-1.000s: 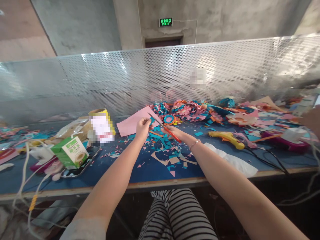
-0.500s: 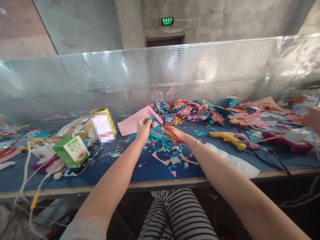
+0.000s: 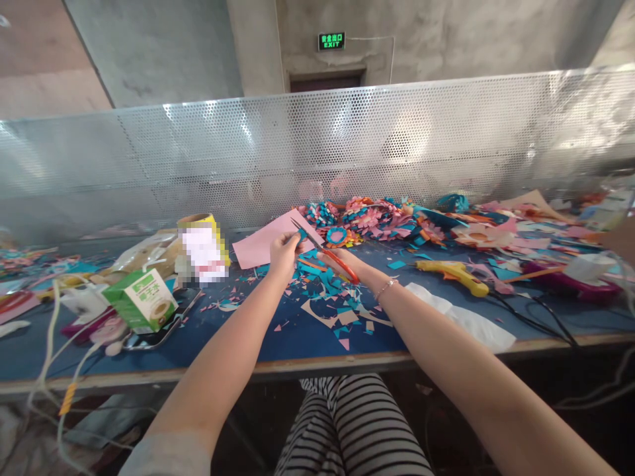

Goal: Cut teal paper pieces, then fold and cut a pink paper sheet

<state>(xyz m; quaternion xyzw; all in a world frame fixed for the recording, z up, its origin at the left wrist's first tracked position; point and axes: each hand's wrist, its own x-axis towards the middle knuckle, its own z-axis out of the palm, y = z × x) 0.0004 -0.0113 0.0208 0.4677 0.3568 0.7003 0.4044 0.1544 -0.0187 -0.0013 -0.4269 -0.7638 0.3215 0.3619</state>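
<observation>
My right hand (image 3: 337, 259) grips a pair of scissors (image 3: 342, 265) with red-orange handles, their blades pointing up and left. Between the fingers of my left hand (image 3: 285, 251) is a small piece of blue paper (image 3: 302, 234), right beside the blades. Whether the blades touch it I cannot tell. A sheet of pink paper (image 3: 253, 241) lies on the table behind my left hand. Blue, pink and cream paper scraps (image 3: 342, 311) are scattered below both hands. Just beyond the scissors sits a blue and pink paper flower (image 3: 337, 237).
A heap of paper flowers (image 3: 380, 218) lies against the perforated metal screen (image 3: 327, 145). To the right are a yellow glue gun (image 3: 454, 274) with a black cord and white plastic (image 3: 461, 317). A green box (image 3: 141, 301), yellow container (image 3: 221, 241) and white cables (image 3: 52, 324) stand left.
The scissors' handles have come closer together, and the blades look narrower. Both hands stay in nearly the same place.
</observation>
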